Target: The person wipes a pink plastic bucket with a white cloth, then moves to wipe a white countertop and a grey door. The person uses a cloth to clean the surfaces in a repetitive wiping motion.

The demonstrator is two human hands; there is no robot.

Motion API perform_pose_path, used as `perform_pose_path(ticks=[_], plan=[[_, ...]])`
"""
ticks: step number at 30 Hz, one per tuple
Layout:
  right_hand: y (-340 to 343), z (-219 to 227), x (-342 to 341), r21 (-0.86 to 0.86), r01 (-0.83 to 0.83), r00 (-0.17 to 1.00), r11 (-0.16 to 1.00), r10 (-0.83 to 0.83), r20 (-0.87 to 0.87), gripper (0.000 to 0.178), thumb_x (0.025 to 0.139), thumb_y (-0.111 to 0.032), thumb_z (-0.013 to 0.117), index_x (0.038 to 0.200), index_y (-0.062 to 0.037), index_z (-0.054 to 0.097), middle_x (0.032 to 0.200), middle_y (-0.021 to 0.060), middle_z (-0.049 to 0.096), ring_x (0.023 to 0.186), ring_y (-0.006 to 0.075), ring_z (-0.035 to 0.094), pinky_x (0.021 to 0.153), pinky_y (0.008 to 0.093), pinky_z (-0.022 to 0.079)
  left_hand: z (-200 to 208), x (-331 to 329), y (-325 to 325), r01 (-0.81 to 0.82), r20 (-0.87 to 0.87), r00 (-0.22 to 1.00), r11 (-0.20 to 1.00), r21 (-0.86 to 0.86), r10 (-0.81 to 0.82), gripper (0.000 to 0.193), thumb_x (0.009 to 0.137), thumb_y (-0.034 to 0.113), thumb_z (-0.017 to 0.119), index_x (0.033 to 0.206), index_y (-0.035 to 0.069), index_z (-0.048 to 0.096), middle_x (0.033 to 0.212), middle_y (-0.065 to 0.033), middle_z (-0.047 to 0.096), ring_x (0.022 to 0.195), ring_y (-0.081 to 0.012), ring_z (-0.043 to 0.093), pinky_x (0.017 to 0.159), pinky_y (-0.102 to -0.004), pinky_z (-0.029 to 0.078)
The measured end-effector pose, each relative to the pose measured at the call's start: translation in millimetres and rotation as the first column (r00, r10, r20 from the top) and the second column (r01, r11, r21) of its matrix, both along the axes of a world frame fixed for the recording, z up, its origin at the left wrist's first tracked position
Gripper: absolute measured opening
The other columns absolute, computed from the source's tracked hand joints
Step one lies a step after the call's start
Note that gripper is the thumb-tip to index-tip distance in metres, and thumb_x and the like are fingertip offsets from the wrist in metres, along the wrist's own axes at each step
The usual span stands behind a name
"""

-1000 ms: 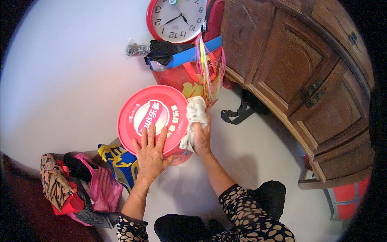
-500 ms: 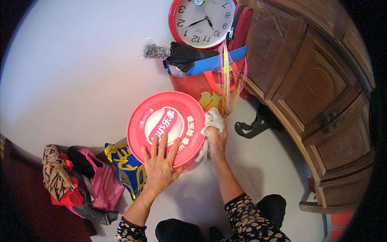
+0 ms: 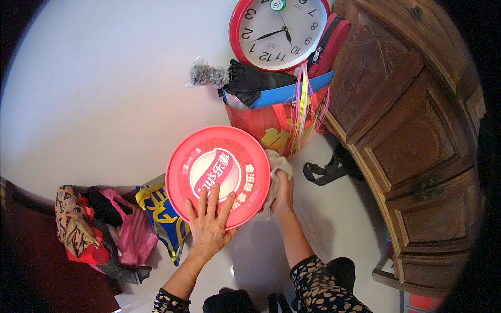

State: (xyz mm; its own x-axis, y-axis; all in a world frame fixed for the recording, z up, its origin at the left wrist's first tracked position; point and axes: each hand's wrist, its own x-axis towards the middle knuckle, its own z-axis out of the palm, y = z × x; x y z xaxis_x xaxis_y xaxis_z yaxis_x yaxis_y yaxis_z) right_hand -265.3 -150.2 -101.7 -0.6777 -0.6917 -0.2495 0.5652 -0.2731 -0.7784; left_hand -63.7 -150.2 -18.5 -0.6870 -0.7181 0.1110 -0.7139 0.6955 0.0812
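Observation:
A round red tub (image 3: 177, 172) with a printed, light-centred lid stands in the middle of the view. My left hand (image 3: 207, 224) rests on the near part of the lid, its fingers spread out flat. On the tub's right side, my right hand (image 3: 283, 194) grips a whitish cloth (image 3: 280, 164) and presses it against the wall just below the rim. Part of the cloth and some of the right fingers are hidden behind the tub's edge.
Beyond the tub stands a red bag (image 3: 250, 119) holding a blue folder (image 3: 271, 96), a black umbrella (image 3: 250, 81) and a red-rimmed clock (image 3: 279, 31). A dark wooden cabinet (image 3: 386, 99) curves along the right. Clothes and bags (image 3: 133, 229) lie at left; a black strap (image 3: 323, 175) lies right.
My right hand and the cloth have shifted slightly nearer along the tub's side. My left hand stays on the lid. The whole view has shifted a little, with the clock and bag farther right.

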Motion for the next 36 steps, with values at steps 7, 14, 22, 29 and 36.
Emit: perform_pose_path(ticks=[7, 14, 22, 29, 36], plan=[[58, 18, 50, 0.436, -0.061, 0.97, 0.898, 0.156, -0.186, 0.035, 0.087, -0.016, 0.051, 0.118, 0.0002, 0.052, 0.111, 0.0095, 0.058, 0.099, 0.0192, 0.058, 0.087, 0.0321, 0.047, 3, -1, -9, -0.022, 0.094, 0.995, 0.997, 0.077, 0.015, 0.107, 0.057, 0.039, 0.085, 0.148, 0.029, 0.028, 0.155, -0.0157, 0.018, 0.142, -0.04, 0.018, 0.106, -0.0682, 0.018], [106, 128, 53, 0.508, -0.545, 0.688, 0.666, 0.702, -0.182, 0.039, 0.074, -0.025, 0.066, 0.103, -0.0002, 0.058, 0.101, 0.0164, 0.064, 0.095, 0.0273, 0.062, 0.084, 0.0387, 0.049, 32, -4, -3, -0.081, 0.159, 0.986, 0.977, 0.197, 0.049, 0.103, 0.063, 0.031, 0.084, 0.149, 0.026, 0.026, 0.156, -0.0166, 0.014, 0.141, -0.0408, 0.016, 0.108, -0.0643, 0.018], [165, 271, 44, 0.758, -0.246, 0.732, 0.604, 0.628, -0.263, 0.037, 0.078, -0.029, 0.064, 0.101, 0.0, 0.058, 0.085, 0.0185, 0.065, 0.081, 0.0347, 0.065, 0.074, 0.0414, 0.051, 140, -4, 113, 0.178, 0.322, 0.57, -0.496, 0.85, 0.756, 0.073, 0.091, 0.062, 0.043, 0.148, 0.018, 0.029, 0.139, -0.016, 0.043, 0.126, -0.037, 0.041, 0.1, -0.0506, 0.038], [250, 372, 79, 0.571, -0.238, 0.566, 0.785, 0.59, -0.576, 0.056, 0.083, -0.019, 0.059, 0.133, -0.0032, 0.04, 0.127, 0.021, 0.047, 0.118, 0.0376, 0.047, 0.096, 0.0414, 0.04, 222, -31, 139, 0.529, 0.024, 0.647, -0.471, 0.706, 0.762, 0.043, 0.094, 0.05, 0.039, 0.105, 0.013, 0.058, 0.098, -0.0065, 0.061, 0.092, -0.023, 0.059, 0.084, -0.0382, 0.049], [379, 472, 114, 0.707, -0.05, 0.747, 0.705, 0.497, -0.442, 0.058, 0.087, -0.011, 0.05, 0.142, -0.0036, 0.033, 0.132, 0.0217, 0.046, 0.117, 0.038, 0.05, 0.1, 0.0414, 0.04, 284, -28, 219, 0.573, -0.609, 0.775, 0.218, 0.79, 0.17, 0.041, 0.091, 0.041, 0.056, 0.097, 0.0, 0.055, 0.087, -0.0047, 0.057, 0.082, -0.0182, 0.055, 0.073, -0.0336, 0.046]])
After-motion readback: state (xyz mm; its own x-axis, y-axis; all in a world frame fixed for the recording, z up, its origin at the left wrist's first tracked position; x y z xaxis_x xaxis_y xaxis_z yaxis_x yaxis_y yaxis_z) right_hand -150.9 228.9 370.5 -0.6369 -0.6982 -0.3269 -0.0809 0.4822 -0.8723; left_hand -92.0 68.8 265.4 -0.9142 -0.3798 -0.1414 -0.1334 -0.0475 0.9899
